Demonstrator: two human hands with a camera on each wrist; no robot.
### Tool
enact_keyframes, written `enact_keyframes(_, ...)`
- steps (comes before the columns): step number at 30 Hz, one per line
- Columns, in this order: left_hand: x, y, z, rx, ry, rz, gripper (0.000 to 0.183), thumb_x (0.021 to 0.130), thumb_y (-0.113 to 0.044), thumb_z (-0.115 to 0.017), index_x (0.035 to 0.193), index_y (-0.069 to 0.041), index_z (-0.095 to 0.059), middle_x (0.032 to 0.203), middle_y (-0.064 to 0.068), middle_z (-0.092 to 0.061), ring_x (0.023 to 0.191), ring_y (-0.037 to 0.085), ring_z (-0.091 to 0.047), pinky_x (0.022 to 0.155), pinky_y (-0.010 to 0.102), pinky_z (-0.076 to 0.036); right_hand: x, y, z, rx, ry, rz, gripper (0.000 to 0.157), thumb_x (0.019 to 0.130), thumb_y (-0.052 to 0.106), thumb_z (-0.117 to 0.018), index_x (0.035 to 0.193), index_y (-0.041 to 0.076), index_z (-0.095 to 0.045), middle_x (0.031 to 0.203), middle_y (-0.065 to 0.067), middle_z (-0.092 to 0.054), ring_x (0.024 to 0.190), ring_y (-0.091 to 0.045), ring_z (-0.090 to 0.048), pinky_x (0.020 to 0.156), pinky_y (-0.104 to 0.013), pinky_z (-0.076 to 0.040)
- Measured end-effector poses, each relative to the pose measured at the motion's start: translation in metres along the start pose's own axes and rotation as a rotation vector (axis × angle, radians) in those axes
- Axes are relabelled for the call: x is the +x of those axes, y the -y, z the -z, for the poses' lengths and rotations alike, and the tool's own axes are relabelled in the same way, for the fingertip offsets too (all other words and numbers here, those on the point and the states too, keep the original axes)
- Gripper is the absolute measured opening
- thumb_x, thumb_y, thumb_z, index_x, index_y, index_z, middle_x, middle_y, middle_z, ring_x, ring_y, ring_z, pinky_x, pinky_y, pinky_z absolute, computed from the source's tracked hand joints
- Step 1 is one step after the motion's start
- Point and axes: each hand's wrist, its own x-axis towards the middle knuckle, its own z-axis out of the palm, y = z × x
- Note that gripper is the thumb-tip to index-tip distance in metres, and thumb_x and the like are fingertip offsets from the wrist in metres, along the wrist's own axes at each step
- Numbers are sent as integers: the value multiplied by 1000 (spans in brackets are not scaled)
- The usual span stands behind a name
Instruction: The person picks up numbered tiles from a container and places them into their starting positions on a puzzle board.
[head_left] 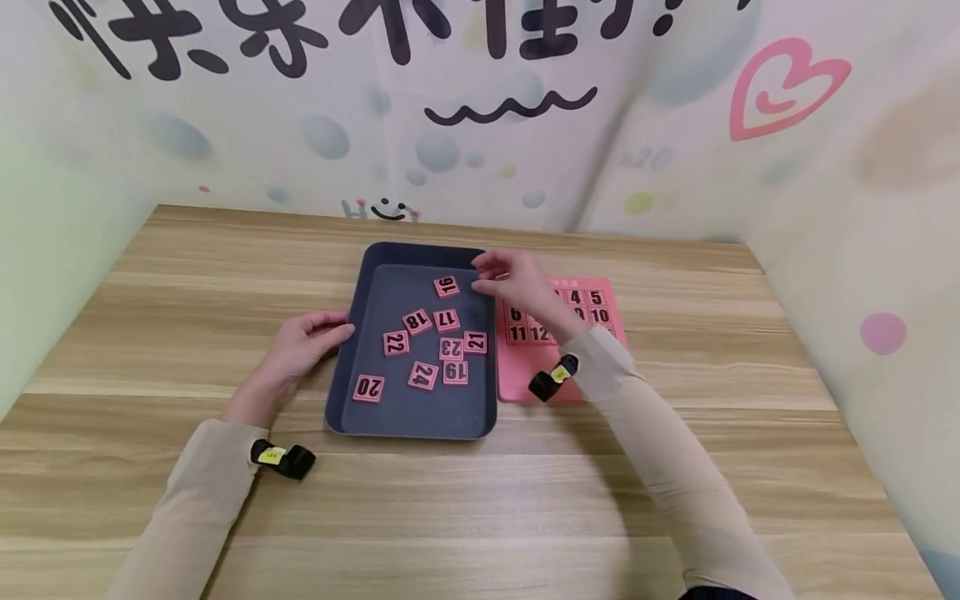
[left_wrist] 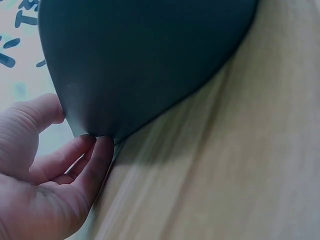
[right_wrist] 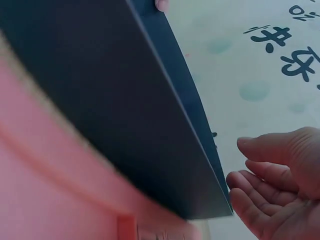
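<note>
A dark blue-grey tray (head_left: 420, 421) lies on the table with several pink number tiles scattered inside, among them the 20 tile (head_left: 368, 388) and the 16 tile (head_left: 446, 287). My left hand (head_left: 302, 346) grips the tray's left side, thumb at the rim and fingertips against the outer wall (left_wrist: 150, 60). Over the tray's far right corner is my right hand (head_left: 513, 279); its fingers are loosely bent, with a gap to the thumb and nothing between them. In the right wrist view the fingertips (right_wrist: 239, 200) come close to the rim; contact is unclear.
A pink number board (head_left: 525, 375) with rows of tiles sits against the tray's right side, partly covered by my right forearm. The wooden table (head_left: 375, 517) extends around both. Behind it stands a patterned wall (head_left: 262, 158) with black lettering.
</note>
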Motion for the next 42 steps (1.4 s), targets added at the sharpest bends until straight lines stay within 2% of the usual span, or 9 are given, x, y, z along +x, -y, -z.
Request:
enact_keyframes(5,0,0,0,-3,1,1,47,92,-14,-59,128,13,-47,114,11,-58,85,-6,-57,77,13,-48,19,6,-15,25,94,-19,35,85,4,-67,119,0,-61,115,-15,-62,101,-22,-58,86,-33,-49)
enact_keyframes(14,1,0,0,-7,4,4,47,92,-15,-60,128,12,-47,117,14,-56,86,-5,-57,77,14,-48,36,14,-29,-128,201,-59,38,83,3,-69,120,3,-61,121,-11,-60,112,-22,-55,92,-32,-47)
enact_keyframes(18,2,0,0,-5,0,1,47,92,-14,-60,129,13,-47,117,15,-56,86,-6,-57,77,13,-48,38,16,-30,-210,229,-52,40,83,4,-70,121,4,-61,122,-11,-59,112,-22,-54,94,-33,-46)
enact_keyframes(22,2,-1,0,-3,1,0,47,92,-14,-60,128,13,-47,117,15,-56,86,-5,-57,77,13,-48,38,16,-33,-335,247,-2,40,84,5,-69,122,4,-60,121,-12,-59,109,-22,-53,93,-33,-46)
enact_keyframes(28,2,-3,0,-4,4,-1,47,92,-14,-60,128,13,-47,117,15,-57,85,-5,-57,77,13,-48,36,13,-39,-421,210,66,33,83,4,-68,116,3,-63,112,-12,-62,100,-21,-56,88,-33,-48)
enact_keyframes(33,0,-3,-1,-1,3,-10,46,92,-13,-59,128,14,-47,117,17,-57,85,-6,-57,77,13,-48,35,12,-39,-404,189,83,31,83,7,-70,113,2,-64,108,-12,-63,96,-21,-57,85,-32,-48)
enact_keyframes(37,0,-1,0,1,-4,-9,46,92,-13,-60,127,14,-47,113,11,-59,85,-5,-57,76,13,-48,30,17,-32,-340,164,77,33,83,9,-70,115,1,-63,109,-13,-62,95,-22,-56,85,-32,-48)
enact_keyframes(42,1,1,0,0,-12,-16,45,92,-14,-61,126,14,-49,106,3,-60,86,-4,-56,76,13,-48,8,24,-12,-242,103,30,38,83,8,-70,120,2,-60,114,-12,-60,98,-23,-53,85,-33,-48)
